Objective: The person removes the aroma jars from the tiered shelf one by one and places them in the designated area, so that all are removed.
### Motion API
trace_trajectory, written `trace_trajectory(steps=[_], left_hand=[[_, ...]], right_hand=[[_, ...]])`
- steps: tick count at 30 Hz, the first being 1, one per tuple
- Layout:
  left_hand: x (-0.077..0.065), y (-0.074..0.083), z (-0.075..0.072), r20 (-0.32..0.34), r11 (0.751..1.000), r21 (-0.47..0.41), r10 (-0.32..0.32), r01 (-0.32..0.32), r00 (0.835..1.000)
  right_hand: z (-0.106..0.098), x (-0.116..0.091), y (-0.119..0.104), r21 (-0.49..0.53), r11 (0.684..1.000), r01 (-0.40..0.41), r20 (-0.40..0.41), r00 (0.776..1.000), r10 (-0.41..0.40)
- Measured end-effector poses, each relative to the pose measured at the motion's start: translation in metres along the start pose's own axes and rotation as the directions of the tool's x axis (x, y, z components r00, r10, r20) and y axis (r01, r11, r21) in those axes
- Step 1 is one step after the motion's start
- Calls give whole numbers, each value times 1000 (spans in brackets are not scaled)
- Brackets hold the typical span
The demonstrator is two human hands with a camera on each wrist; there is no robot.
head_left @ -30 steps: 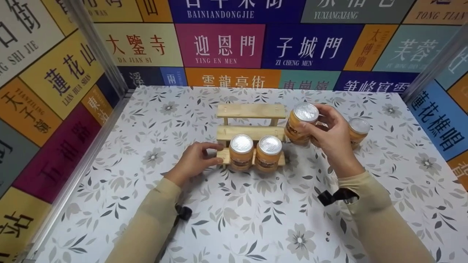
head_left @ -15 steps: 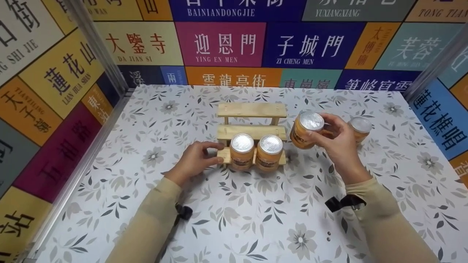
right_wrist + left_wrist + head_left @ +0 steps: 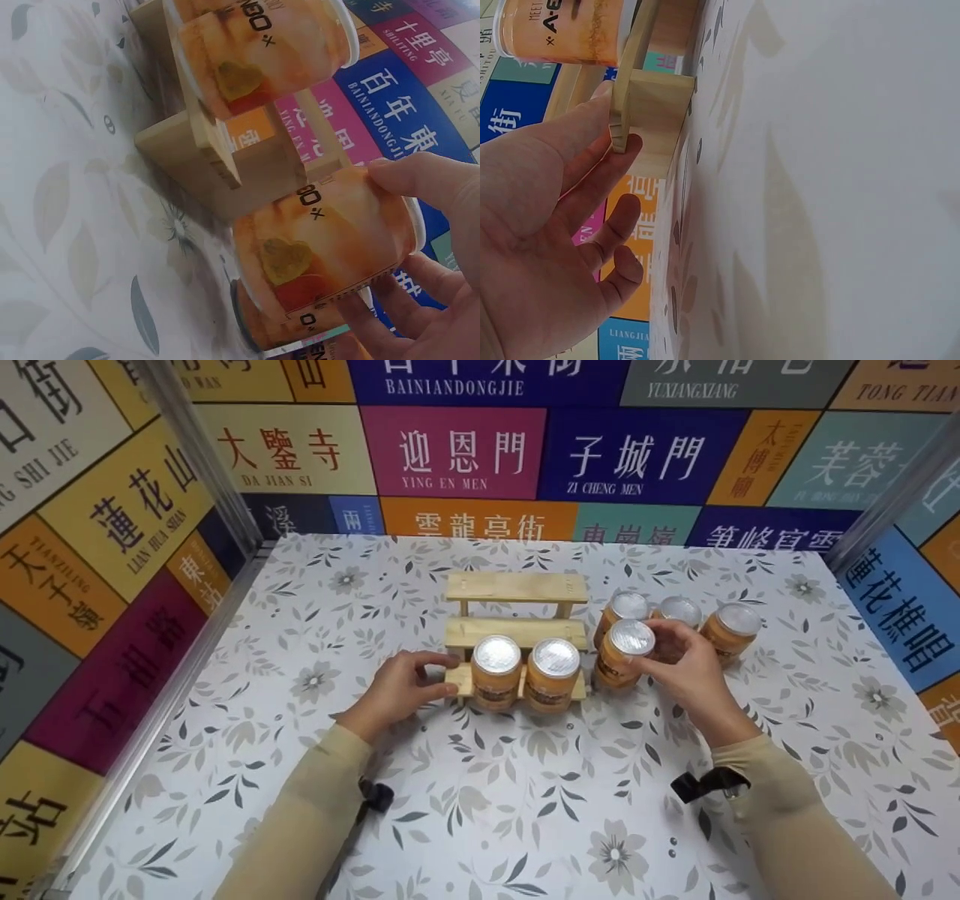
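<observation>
In the head view my left hand pinches the left end of the lowest step of a wooden stepped rack. Its thumb lies above the board and the index finger below, as the left wrist view shows. Two orange drink cans with silver tops stand side by side on that step. Right of the rack, my right hand grips another such can between thumb and fingers. Whether its base touches the table, I cannot tell.
Beyond the held can are three more cans in a row, partly hidden by it and my hand. The rack's middle and top steps bear no cans. Signboard-patterned walls border the flower-print tabletop.
My right hand has brought its can nearer to me and lower, beside the bottom step. Two cans behind it have come into view. The left hand stays on the rack.
</observation>
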State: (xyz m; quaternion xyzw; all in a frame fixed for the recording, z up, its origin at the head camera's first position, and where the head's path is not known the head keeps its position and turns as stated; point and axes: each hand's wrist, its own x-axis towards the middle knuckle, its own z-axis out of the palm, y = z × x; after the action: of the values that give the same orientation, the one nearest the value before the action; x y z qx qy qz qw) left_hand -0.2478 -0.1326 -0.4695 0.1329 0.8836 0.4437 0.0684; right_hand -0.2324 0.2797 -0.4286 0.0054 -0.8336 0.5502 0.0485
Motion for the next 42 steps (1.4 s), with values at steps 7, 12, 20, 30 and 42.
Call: trace_trajectory(steps=[7, 12, 20, 30, 42], left_hand=[[2, 2, 1, 12, 1000, 5, -20, 20, 1000], [2, 2, 1, 2, 999, 14, -43, 43, 999], [3, 2, 1, -1, 1000, -1, -19, 19, 1000], [1, 0, 0, -8, 1000, 24, -3, 4, 1000], [0, 0, 0, -1, 999, 6, -38, 38, 999]], right_hand=[[-5, 3, 5, -38, 999, -17, 65, 998, 19], [-4, 4, 10, -53, 997, -63, 93, 993, 68], [-3, 4, 12, -60, 995, -77, 94, 992, 82], [2, 1, 10, -60, 998, -5, 81, 997, 10], [34, -20, -30, -50, 944, 326, -53, 943, -329]])
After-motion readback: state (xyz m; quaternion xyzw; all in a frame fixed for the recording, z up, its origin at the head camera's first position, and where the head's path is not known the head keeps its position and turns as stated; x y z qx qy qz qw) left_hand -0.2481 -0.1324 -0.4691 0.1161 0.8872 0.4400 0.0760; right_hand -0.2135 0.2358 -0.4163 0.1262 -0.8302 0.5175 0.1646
